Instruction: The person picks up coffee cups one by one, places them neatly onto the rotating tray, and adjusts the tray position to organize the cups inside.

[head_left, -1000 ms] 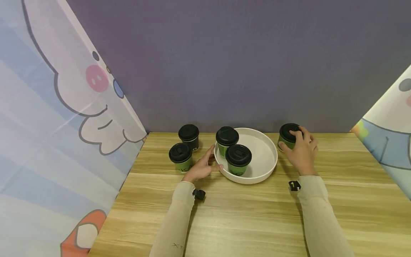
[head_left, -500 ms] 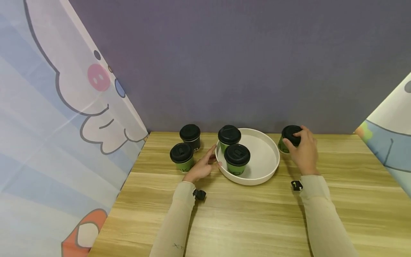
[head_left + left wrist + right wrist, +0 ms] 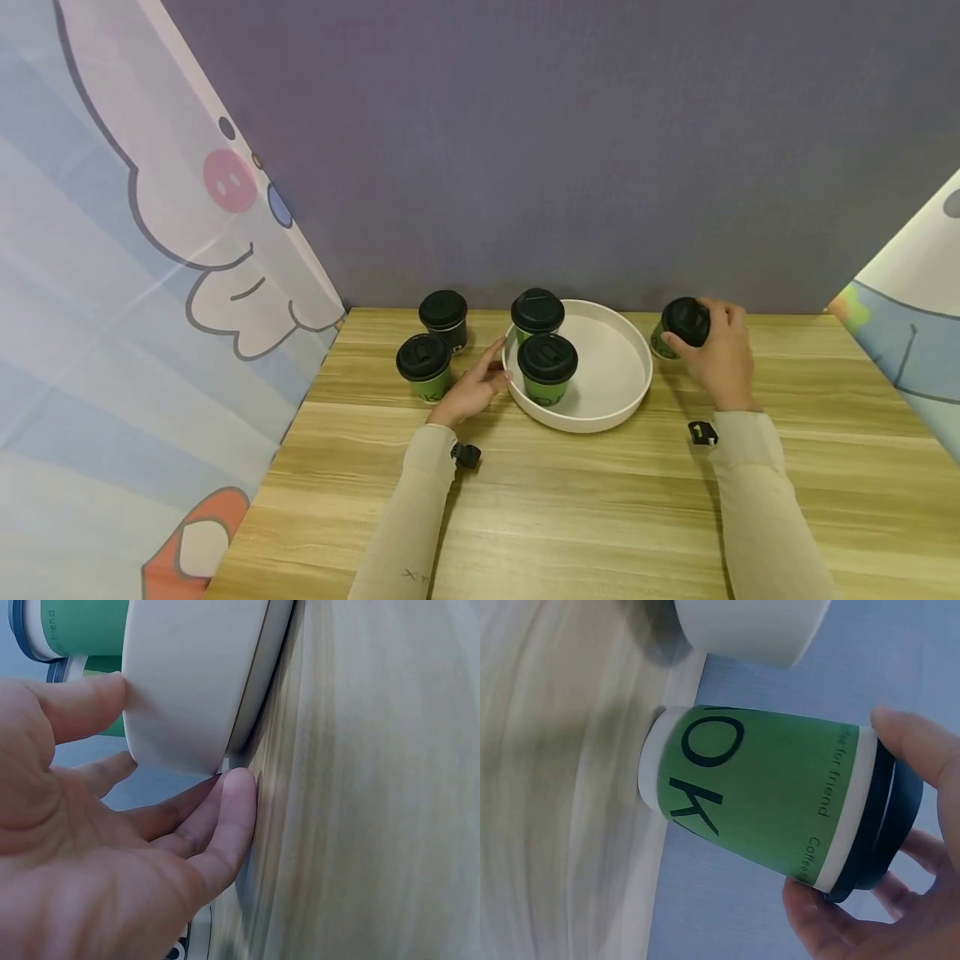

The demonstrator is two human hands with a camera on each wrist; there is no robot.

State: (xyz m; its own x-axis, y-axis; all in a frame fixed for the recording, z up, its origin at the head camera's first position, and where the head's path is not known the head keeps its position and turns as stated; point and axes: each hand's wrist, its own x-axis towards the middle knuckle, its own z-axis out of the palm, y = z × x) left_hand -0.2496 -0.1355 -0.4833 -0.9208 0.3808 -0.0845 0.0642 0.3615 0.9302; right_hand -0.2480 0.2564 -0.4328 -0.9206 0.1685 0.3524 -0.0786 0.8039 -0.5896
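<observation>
My left hand (image 3: 471, 392) holds the left side of a round white tray (image 3: 611, 367). In the left wrist view its thumb touches the tray's rim, with the other fingers bent low by its base. Two green paper coffee cups with black lids stand in the tray, a front cup (image 3: 546, 387) and a rear cup (image 3: 537, 312). Right of the tray, my right hand (image 3: 723, 354) grips another green coffee cup (image 3: 765, 795) by its black lid (image 3: 877, 825), thumb and fingers on opposite sides. This cup leans slightly; its base is at the tabletop.
Left of the left hand stand a green lidded cup (image 3: 427, 371) and a dark lidded cup (image 3: 444, 321) behind it. A grey wall panel (image 3: 525, 167) rises at the table's back edge. Wooden tabletop (image 3: 570, 517) extends in front; a printed curtain (image 3: 150, 333) hangs at left.
The cup in my right hand has tipped slightly to the right, and that hand has shifted right. In the tray, the front cup has moved left and the rear cup slightly right.
</observation>
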